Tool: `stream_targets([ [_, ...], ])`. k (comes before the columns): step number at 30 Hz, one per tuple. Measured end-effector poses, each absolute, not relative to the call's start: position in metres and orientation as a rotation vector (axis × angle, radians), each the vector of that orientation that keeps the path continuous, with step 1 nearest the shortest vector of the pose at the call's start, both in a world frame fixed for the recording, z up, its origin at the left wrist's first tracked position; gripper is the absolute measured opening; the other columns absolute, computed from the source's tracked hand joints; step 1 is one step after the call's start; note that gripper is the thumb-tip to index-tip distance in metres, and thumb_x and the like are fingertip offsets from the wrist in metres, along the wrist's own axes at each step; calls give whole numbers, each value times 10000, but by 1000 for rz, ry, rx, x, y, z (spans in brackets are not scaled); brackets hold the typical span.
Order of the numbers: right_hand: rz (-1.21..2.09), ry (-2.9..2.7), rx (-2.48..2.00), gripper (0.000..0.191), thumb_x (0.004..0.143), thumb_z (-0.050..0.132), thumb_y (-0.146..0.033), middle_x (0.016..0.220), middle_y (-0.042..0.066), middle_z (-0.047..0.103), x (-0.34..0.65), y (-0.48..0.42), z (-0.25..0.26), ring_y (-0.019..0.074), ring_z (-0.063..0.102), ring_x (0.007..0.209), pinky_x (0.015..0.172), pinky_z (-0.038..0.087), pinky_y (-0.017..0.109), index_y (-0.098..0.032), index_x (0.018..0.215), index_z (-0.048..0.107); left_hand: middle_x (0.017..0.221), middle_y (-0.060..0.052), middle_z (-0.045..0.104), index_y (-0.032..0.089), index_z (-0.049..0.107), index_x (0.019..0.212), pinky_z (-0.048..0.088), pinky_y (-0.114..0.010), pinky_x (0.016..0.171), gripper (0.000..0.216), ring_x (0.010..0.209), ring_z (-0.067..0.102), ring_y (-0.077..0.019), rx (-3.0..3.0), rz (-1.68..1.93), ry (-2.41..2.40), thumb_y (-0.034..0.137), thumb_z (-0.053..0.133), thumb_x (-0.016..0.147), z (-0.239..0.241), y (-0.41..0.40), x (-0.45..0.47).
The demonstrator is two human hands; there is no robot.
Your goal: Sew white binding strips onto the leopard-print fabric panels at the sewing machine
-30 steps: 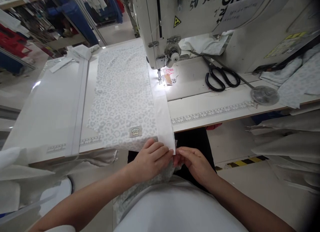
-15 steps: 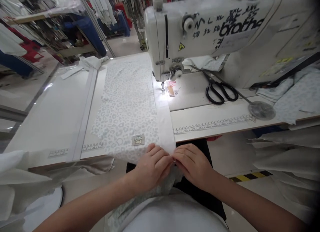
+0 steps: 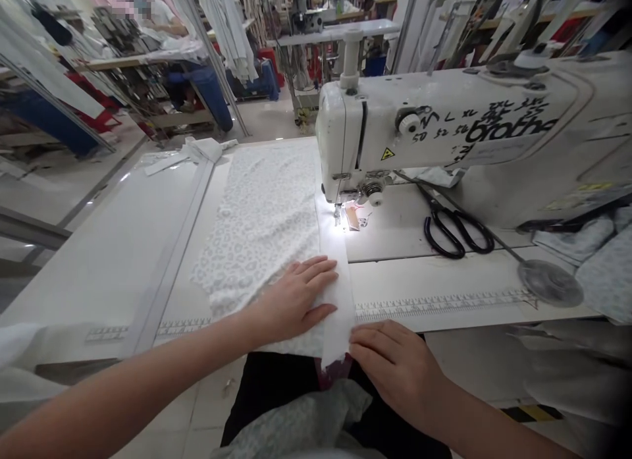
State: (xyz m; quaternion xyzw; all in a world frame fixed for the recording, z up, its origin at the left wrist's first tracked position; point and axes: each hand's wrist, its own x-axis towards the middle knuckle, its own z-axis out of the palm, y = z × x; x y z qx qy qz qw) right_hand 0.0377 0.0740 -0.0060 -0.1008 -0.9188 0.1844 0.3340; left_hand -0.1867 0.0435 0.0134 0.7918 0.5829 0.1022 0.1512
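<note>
A pale leopard-print fabric point(image 3: 271, 209) lies on the sewing table, with a plain white strip point(image 3: 340, 334) along its right side. The strip runs up to the lit presser foot point(image 3: 338, 214) of a white sewing machine point(image 3: 340, 136). My left hand point(image 3: 291, 301) rests flat on the fabric, fingers spread and tips on the strip. At the table's front edge, my right hand point(image 3: 395, 360) has its fingers closed on the strip's right edge near its lower end; the thumb is hidden.
Black-handled scissors point(image 3: 447, 212) lie right of the needle, near a clear round disc point(image 3: 550, 282) on a rod. A printed ruler point(image 3: 444, 304) follows the front edge. More print fabric point(image 3: 306, 419) covers my lap. A co-worker point(image 3: 165, 14) sits far left.
My hands have parted: the left moved up onto the fabric and opened flat, while the right stays at the strip's edge. The grey label is out of sight. The view has tilted up.
</note>
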Motion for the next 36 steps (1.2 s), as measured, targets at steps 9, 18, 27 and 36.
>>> stream_targets([
  [9,410,-2519,-251,211,875,459,-59,823,71,670,13,124,-2,170,592,774,697,504,300,-137,797,639,1368,-129,430,153,434,1232,351,-511,1035,329,1330,295,-259,2274,481,1659,212,416,910,14,63,-181],
  [18,205,-2564,-209,241,886,422,-83,759,65,673,-10,168,1,172,608,741,664,496,287,-142,787,634,1278,-119,519,147,478,1192,394,-442,1025,297,1267,392,-228,2393,628,1459,218,464,903,4,77,-202],
  [27,50,-2588,-215,298,897,398,-79,758,37,672,-30,201,-6,156,592,723,649,467,279,-160,735,635,1323,-44,509,226,537,1218,359,-439,1024,318,1271,392,-217,2402,497,1495,219,370,948,8,106,-223],
  [36,27,-2624,-299,227,911,440,-131,852,76,662,-38,220,-8,205,573,845,748,455,347,-138,880,665,1316,-34,518,252,530,1239,343,-408,1049,332,1282,390,-201,2476,518,1379,220,379,944,7,142,-250],
])
